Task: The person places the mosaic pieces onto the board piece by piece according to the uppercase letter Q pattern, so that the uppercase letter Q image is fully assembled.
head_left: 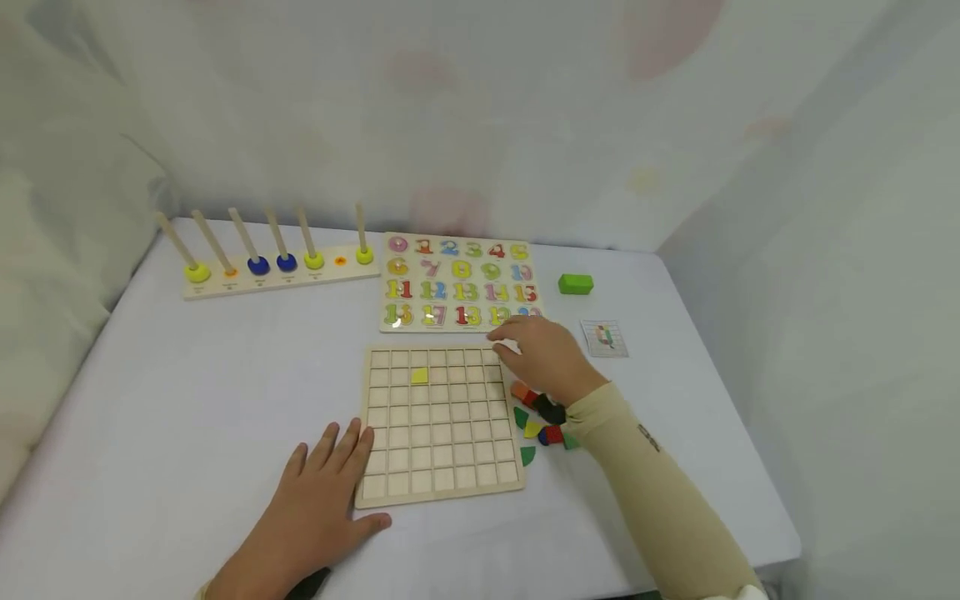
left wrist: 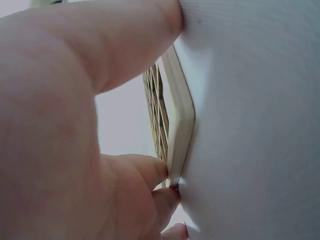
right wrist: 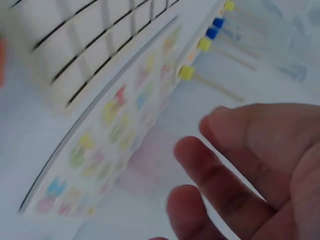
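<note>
A wooden grid board (head_left: 441, 433) lies on the white table, with one yellow square tile (head_left: 419, 376) in an upper cell. My left hand (head_left: 318, 492) rests on the table with fingers spread, its fingertips against the board's left edge (left wrist: 181, 120). Over the board's top right corner hovers my right hand (head_left: 546, 354), fingers loosely bent and nothing between them in the right wrist view. Beside the board's right edge, partly under the right forearm, is a scatter of small coloured pieces: green quarter-rounds (head_left: 528, 455), a red piece (head_left: 553, 434) and a black piece (head_left: 551, 410).
Behind the grid board lies a number puzzle board (head_left: 461, 333), its corner overlapped by my right hand. A peg stand (head_left: 285, 285) with yellow and blue beads stands at the back left. On the right are a green block (head_left: 575, 284) and a picture card (head_left: 603, 338).
</note>
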{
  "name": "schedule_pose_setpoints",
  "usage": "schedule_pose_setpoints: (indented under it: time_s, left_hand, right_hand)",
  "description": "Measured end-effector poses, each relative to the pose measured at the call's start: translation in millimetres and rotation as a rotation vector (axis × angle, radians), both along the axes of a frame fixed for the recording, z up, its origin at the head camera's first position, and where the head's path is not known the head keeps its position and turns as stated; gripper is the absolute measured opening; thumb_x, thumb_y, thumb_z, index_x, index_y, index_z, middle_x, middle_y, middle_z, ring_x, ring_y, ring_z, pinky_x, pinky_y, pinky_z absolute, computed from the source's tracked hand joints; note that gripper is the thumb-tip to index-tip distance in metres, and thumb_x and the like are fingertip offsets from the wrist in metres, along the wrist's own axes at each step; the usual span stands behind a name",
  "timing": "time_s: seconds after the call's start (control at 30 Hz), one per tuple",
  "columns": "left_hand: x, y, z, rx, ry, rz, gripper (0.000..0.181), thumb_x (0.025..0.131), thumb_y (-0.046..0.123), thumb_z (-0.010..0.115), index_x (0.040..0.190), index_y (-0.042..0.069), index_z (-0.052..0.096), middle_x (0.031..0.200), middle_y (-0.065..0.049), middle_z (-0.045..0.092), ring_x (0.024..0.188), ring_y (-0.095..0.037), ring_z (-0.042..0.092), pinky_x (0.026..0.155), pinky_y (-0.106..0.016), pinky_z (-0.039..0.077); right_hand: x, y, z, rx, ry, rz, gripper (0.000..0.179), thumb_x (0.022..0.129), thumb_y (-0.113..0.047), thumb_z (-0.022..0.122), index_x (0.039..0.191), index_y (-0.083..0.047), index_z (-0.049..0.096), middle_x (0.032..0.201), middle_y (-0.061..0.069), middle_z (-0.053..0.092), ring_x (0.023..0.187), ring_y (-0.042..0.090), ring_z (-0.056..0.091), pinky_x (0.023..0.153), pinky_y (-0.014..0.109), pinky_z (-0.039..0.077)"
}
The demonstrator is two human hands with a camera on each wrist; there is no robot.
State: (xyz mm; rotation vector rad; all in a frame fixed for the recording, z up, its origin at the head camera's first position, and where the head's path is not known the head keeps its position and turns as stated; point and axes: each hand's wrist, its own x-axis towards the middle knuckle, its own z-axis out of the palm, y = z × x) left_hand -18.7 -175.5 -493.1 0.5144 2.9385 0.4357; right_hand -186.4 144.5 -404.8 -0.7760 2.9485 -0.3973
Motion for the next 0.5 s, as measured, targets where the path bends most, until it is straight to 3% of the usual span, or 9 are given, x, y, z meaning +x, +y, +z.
schedule_pose_setpoints:
  time_s: [0.07, 0.2, 0.37, 0.5]
  left_hand:
    - [-0.4, -0.7, 0.3, 0.001, 0.003, 0.001, 0.118, 0.082, 0.071, 0.079, 0.166, 0.001, 0.033, 0.171, -0.021, 0.03, 0.156, -0.049, 0.025, 0.116, -0.076, 0.022]
    - [-1.4, -2.4, -0.4, 0.007, -0.002, 0.0, 0.118, 0.083, 0.072, 0.078, 0.166, 0.002, 0.034, 0.171, -0.021, 0.03, 0.156, -0.049, 0.025, 0.116, -0.077, 0.022]
    - [-1.4, -2.6, -1.7, 0.01, -0.007, -0.003, 0.118, 0.083, 0.075, 0.075, 0.167, 0.002, 0.033, 0.172, -0.02, 0.029, 0.156, -0.05, 0.025, 0.116, -0.077, 0.021]
    - [-1.7, -0.7, -1.3, 0.011, -0.013, -0.004, 0.119, 0.083, 0.075, 0.075, 0.166, 0.001, 0.033, 0.171, -0.021, 0.029, 0.156, -0.05, 0.025, 0.116, -0.077, 0.021]
  right_hand:
    - [3.6, 21, 1.8, 0.015, -0.031, -0.046, 0.024, 0.104, -0.022, 0.072, 0.124, -0.014, 0.081, 0.13, 0.003, 0.074, 0.127, 0.027, 0.066, 0.097, 0.045, 0.058]
    - [15.1, 45, -9.8, 0.069, -0.101, -0.104, 0.021, 0.101, -0.025, 0.077, 0.118, -0.015, 0.084, 0.124, 0.001, 0.076, 0.117, 0.025, 0.069, 0.088, 0.04, 0.061]
    - [31.9, 49, -34.6, 0.207, -0.117, -0.144, 0.025, 0.093, -0.035, 0.084, 0.111, -0.019, 0.085, 0.11, -0.003, 0.078, 0.096, 0.018, 0.07, 0.073, 0.032, 0.059]
    - [40.7, 50, -48.8, 0.231, -0.099, -0.173, 0.028, 0.089, -0.037, 0.088, 0.109, -0.018, 0.085, 0.103, -0.003, 0.078, 0.081, 0.013, 0.065, 0.06, 0.027, 0.053]
